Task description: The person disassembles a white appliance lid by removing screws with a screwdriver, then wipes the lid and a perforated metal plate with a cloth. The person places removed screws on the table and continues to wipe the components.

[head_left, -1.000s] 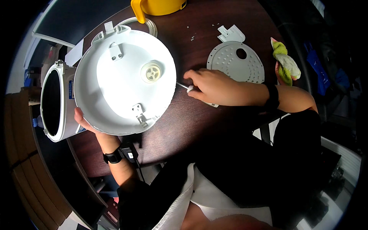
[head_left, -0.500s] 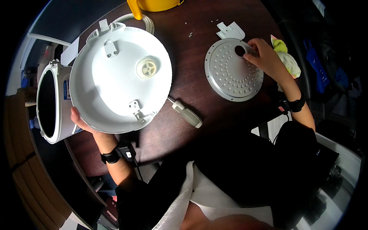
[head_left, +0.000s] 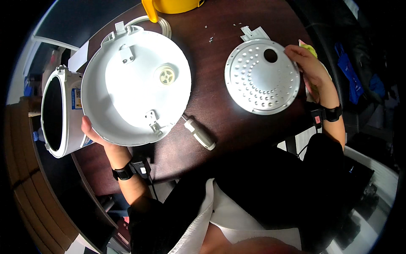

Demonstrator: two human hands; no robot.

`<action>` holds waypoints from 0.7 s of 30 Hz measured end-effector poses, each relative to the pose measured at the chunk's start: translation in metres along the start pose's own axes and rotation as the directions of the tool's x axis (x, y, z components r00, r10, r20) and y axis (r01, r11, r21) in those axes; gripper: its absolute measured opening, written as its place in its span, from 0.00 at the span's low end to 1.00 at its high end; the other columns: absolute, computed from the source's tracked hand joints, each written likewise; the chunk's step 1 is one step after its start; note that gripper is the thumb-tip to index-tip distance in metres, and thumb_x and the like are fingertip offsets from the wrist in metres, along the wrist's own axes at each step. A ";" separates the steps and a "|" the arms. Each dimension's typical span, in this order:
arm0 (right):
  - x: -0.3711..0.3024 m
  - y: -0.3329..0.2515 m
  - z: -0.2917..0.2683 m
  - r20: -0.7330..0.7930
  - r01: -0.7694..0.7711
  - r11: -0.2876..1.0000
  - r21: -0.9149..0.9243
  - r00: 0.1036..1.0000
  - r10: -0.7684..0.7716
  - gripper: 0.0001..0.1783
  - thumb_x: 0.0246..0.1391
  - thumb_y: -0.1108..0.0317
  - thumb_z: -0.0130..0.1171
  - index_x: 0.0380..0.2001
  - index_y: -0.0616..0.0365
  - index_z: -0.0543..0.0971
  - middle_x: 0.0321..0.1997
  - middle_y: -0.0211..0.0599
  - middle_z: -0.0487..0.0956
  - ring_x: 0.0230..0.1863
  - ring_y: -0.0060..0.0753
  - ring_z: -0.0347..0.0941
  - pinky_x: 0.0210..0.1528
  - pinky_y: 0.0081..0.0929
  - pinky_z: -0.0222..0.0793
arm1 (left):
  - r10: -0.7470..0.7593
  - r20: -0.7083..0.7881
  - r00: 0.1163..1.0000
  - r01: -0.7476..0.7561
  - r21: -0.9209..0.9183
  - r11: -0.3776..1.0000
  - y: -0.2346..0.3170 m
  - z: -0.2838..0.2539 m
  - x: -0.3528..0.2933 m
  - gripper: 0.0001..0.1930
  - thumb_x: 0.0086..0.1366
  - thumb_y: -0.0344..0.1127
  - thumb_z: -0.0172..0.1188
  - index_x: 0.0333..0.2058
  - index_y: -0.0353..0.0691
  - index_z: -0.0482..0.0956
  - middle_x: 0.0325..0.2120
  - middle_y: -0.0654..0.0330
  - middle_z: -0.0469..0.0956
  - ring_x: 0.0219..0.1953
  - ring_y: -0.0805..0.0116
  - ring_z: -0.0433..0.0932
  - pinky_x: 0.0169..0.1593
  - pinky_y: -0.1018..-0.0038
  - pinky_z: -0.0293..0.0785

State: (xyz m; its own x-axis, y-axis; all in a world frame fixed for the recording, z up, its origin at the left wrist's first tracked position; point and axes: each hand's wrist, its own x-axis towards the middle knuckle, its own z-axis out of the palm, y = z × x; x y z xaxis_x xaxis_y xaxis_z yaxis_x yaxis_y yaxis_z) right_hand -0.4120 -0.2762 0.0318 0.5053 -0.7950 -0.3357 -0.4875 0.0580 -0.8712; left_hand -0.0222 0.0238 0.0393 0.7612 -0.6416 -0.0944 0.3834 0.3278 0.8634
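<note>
My left hand [head_left: 98, 136] grips the lower left rim of a round white plastic lid [head_left: 120, 95], its hollow inside turned up. Inside it are a round valve [head_left: 166, 76] and two small bracket pieces. My right hand [head_left: 312, 70] has its fingers closed on the right edge of a round silver metal inner lid [head_left: 264, 95], which has raised dimples and one round hole. The inner lid is slightly tilted and seems raised off the table. Behind it lies a flat white plastic piece [head_left: 256, 33], partly hidden. A grey-handled screwdriver [head_left: 200, 134] lies by the white lid, its tip hidden beneath it.
To the left, a white appliance body [head_left: 77, 122] lies on its side, its dark opening showing. A yellow container [head_left: 177, 6] and a coiled white hose or cord [head_left: 166, 28] are at the back. Small white bits [head_left: 211, 40] lie on the dark brown table [head_left: 215, 84]. A cloth [head_left: 311, 47] is behind my right hand.
My right hand has moved from the hole to the right edge of the inner lid, which now looks raised and tilted. The white lid shifted slightly right, and the screwdriver handle swung down and left.
</note>
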 end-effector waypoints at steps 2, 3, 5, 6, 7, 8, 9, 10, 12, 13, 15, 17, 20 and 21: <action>-0.005 -0.002 -0.015 0.022 0.130 0.986 0.109 0.991 -0.133 0.11 0.58 0.64 0.50 0.39 0.58 0.76 0.33 0.23 0.76 0.36 0.15 0.70 0.39 0.17 0.66 | 0.015 -0.019 1.000 -0.014 0.022 1.000 0.001 0.003 -0.002 0.36 0.58 0.60 0.41 0.56 0.38 0.62 0.53 0.54 0.66 0.54 0.60 0.65 0.56 0.66 0.61; -0.009 -0.003 -0.024 0.008 0.136 0.972 0.193 0.990 -0.140 0.11 0.59 0.64 0.49 0.40 0.58 0.76 0.34 0.24 0.76 0.36 0.15 0.71 0.39 0.16 0.66 | 0.019 -0.023 1.000 -0.018 0.042 0.999 0.000 0.006 -0.002 0.36 0.58 0.60 0.41 0.56 0.38 0.62 0.53 0.54 0.66 0.54 0.60 0.65 0.56 0.66 0.61; -0.012 -0.003 -0.041 -0.054 0.137 0.945 0.299 0.990 -0.127 0.12 0.59 0.65 0.48 0.41 0.59 0.76 0.35 0.25 0.77 0.38 0.17 0.71 0.41 0.15 0.66 | 0.028 -0.033 0.999 -0.026 0.065 0.998 0.001 0.009 -0.005 0.35 0.58 0.60 0.41 0.56 0.38 0.62 0.53 0.54 0.66 0.54 0.60 0.65 0.56 0.66 0.61; -0.014 -0.002 -0.049 -0.214 0.186 0.954 0.236 0.967 -0.136 0.12 0.60 0.66 0.48 0.42 0.60 0.75 0.35 0.27 0.77 0.38 0.18 0.72 0.41 0.16 0.67 | 0.020 -0.032 0.999 -0.018 0.064 0.998 0.001 0.010 -0.004 0.35 0.58 0.60 0.41 0.56 0.38 0.62 0.53 0.54 0.66 0.54 0.60 0.65 0.56 0.66 0.61; -0.015 0.003 -0.063 -0.278 0.202 0.949 0.242 0.952 -0.132 0.12 0.59 0.66 0.48 0.42 0.60 0.75 0.36 0.28 0.77 0.38 0.19 0.72 0.42 0.17 0.67 | 0.011 -0.030 0.999 -0.009 0.062 0.998 0.001 0.011 -0.004 0.35 0.58 0.60 0.41 0.56 0.38 0.62 0.53 0.54 0.66 0.54 0.60 0.65 0.56 0.66 0.61; -0.013 0.002 -0.068 -0.333 0.222 0.942 0.252 0.934 -0.131 0.13 0.59 0.66 0.48 0.42 0.61 0.75 0.37 0.29 0.77 0.38 0.20 0.72 0.43 0.18 0.67 | 0.010 -0.036 0.999 -0.008 0.062 0.998 0.002 0.011 -0.005 0.35 0.58 0.60 0.41 0.56 0.38 0.62 0.53 0.54 0.66 0.54 0.60 0.65 0.56 0.66 0.61; -0.014 0.002 -0.071 -0.415 0.237 0.924 0.301 0.905 -0.097 0.13 0.59 0.66 0.48 0.42 0.62 0.75 0.38 0.31 0.77 0.39 0.22 0.72 0.44 0.19 0.67 | 0.009 -0.041 0.999 -0.006 0.061 0.998 0.002 0.011 -0.005 0.35 0.58 0.60 0.41 0.56 0.38 0.62 0.52 0.54 0.66 0.54 0.60 0.65 0.56 0.66 0.61; -0.013 0.002 -0.072 -0.447 0.255 0.904 0.344 0.891 -0.081 0.13 0.59 0.67 0.48 0.42 0.63 0.75 0.38 0.31 0.77 0.39 0.23 0.72 0.44 0.19 0.67 | 0.006 -0.045 0.999 -0.004 0.060 0.998 0.002 0.011 -0.006 0.35 0.59 0.59 0.41 0.56 0.38 0.62 0.52 0.54 0.66 0.54 0.60 0.65 0.56 0.66 0.61; -0.010 0.004 -0.075 -0.506 0.292 0.856 0.426 0.861 -0.043 0.13 0.59 0.67 0.48 0.42 0.63 0.75 0.38 0.32 0.77 0.39 0.24 0.72 0.45 0.20 0.66 | -0.004 0.004 1.000 0.004 0.007 1.000 0.002 0.003 -0.004 0.35 0.59 0.59 0.41 0.56 0.37 0.62 0.52 0.54 0.66 0.54 0.60 0.65 0.57 0.66 0.61; -0.008 0.006 -0.074 -0.546 0.313 0.854 0.416 0.837 -0.041 0.14 0.59 0.66 0.48 0.42 0.64 0.75 0.38 0.32 0.78 0.39 0.24 0.72 0.44 0.20 0.66 | -0.009 0.028 1.000 0.010 -0.020 1.000 0.001 0.000 -0.003 0.35 0.59 0.59 0.41 0.56 0.37 0.62 0.53 0.54 0.66 0.54 0.60 0.65 0.57 0.66 0.61; -0.004 0.012 -0.075 -0.542 0.319 0.869 0.380 0.837 -0.070 0.14 0.59 0.66 0.49 0.42 0.64 0.75 0.38 0.32 0.78 0.39 0.24 0.72 0.44 0.20 0.66 | 0.000 0.001 1.000 0.000 0.006 1.000 0.001 0.006 -0.003 0.35 0.59 0.59 0.41 0.56 0.37 0.62 0.53 0.54 0.66 0.54 0.60 0.65 0.57 0.66 0.61; -0.002 0.015 -0.072 -0.541 0.320 0.878 0.356 0.837 -0.085 0.14 0.59 0.66 0.49 0.42 0.64 0.75 0.37 0.32 0.78 0.39 0.23 0.72 0.43 0.19 0.66 | 0.008 -0.012 1.000 -0.007 0.021 1.000 0.000 0.010 -0.004 0.35 0.59 0.59 0.41 0.56 0.38 0.62 0.53 0.54 0.66 0.54 0.60 0.65 0.57 0.65 0.60; 0.002 0.014 -0.054 -0.529 0.328 0.885 0.330 0.841 -0.115 0.13 0.59 0.66 0.49 0.42 0.63 0.75 0.36 0.30 0.77 0.37 0.20 0.71 0.41 0.17 0.66 | 0.010 0.008 1.000 -0.010 0.018 1.000 0.001 0.008 -0.004 0.35 0.59 0.60 0.41 0.57 0.38 0.62 0.53 0.54 0.65 0.55 0.60 0.64 0.57 0.65 0.60; 0.001 0.015 -0.048 -0.514 0.340 0.886 0.314 0.846 -0.143 0.13 0.59 0.66 0.49 0.42 0.63 0.75 0.36 0.29 0.77 0.37 0.19 0.71 0.41 0.17 0.66 | 0.006 0.026 1.000 -0.006 0.010 1.000 0.000 0.004 -0.001 0.35 0.58 0.60 0.41 0.56 0.38 0.62 0.53 0.54 0.65 0.55 0.59 0.64 0.57 0.65 0.60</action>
State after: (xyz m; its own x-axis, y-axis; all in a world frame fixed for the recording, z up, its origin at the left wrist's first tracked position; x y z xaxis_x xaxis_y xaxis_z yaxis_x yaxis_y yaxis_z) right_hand -0.4527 -0.3047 0.0359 0.1314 -0.9910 0.0244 -0.0368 -0.0295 -0.9989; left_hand -0.0254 0.0219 0.0419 0.7496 -0.6575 -0.0765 0.3737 0.3250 0.8688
